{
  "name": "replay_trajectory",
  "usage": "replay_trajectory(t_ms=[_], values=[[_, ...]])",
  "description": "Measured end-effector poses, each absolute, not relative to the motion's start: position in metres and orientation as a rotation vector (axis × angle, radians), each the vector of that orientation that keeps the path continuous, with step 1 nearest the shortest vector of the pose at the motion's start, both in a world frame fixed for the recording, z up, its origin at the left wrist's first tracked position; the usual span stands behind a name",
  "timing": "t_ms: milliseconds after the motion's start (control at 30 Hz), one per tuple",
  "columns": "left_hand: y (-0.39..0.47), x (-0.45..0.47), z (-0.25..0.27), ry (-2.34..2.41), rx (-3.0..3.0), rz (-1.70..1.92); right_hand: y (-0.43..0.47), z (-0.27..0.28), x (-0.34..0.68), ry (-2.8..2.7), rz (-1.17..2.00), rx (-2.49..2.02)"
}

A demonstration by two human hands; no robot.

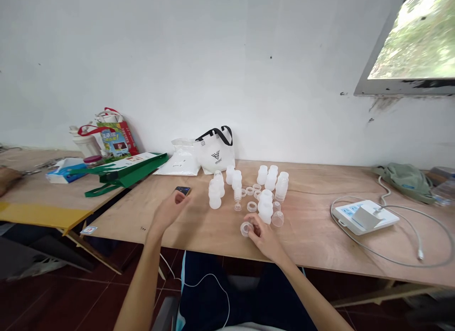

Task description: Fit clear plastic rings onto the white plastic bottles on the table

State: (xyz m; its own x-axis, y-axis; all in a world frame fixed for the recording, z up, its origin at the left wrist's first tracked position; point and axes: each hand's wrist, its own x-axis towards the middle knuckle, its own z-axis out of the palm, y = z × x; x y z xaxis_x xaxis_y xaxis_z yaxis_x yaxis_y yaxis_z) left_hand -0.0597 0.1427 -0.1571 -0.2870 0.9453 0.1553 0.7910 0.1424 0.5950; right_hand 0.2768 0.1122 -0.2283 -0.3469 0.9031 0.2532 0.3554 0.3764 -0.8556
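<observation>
A plywood table (313, 236) spans the view against a white wall. Near its centre stands a cluster of small white plastic bottles (265, 205), with loose rings (251, 206) and a clear cap (277, 219) among them. At nine o'clock from the cluster lies a small dark phone (182, 190). At eleven o'clock sit a white tote bag (216, 153) and a white pouch (179, 160), touching each other by the wall. At three o'clock rests a white power strip (366, 216) with its cable (408, 255) looping around it, and beyond that, at two o'clock, a green cloth bag (407, 179). A second table (39, 198) adjoins at nine o'clock, carrying a green paper bag (124, 172), a blue box (64, 172) and a colourful bag (115, 136).
</observation>
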Motion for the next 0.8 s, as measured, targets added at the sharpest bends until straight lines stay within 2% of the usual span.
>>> replay_trajectory(t_ms=[133, 267, 800], values=[[0.181, -0.095, -0.179, 2.539, 1.603, 0.673, 0.110, -0.227, 0.277, -1.916, 0.912, -1.105], [0.208, -0.105, -0.191, 2.560, 1.527, 0.466, 0.111, -0.226, 0.277, -1.927, 0.905, -1.110], [0.220, -0.082, -0.191, 2.529, 1.645, 0.419, 0.109, -0.221, 0.276, -1.961, 0.899, -1.134]])
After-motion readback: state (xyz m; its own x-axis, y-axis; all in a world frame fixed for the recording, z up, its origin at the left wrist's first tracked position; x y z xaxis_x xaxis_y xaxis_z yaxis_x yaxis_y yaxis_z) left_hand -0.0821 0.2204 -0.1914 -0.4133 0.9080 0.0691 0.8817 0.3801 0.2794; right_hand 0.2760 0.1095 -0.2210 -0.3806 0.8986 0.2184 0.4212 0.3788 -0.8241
